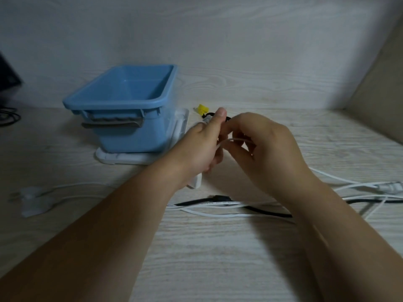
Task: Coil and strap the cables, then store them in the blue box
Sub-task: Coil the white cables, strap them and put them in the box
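We are stretching our left arm (104, 227) in from the bottom left of the frame and our right arm (340, 225) in from the bottom right. In the middle, our left hand (202, 147) is curling around a white cable (234, 139), thumb sticking up. Our right hand (268, 144), just beside it, is pinching the same cable with bent fingers.

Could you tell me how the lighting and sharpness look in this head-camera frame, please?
Head view: dim, flat light; left hand and right hand, on the cable, are motion-blurred; the blue box is sharper; soft shadows fall on the table.
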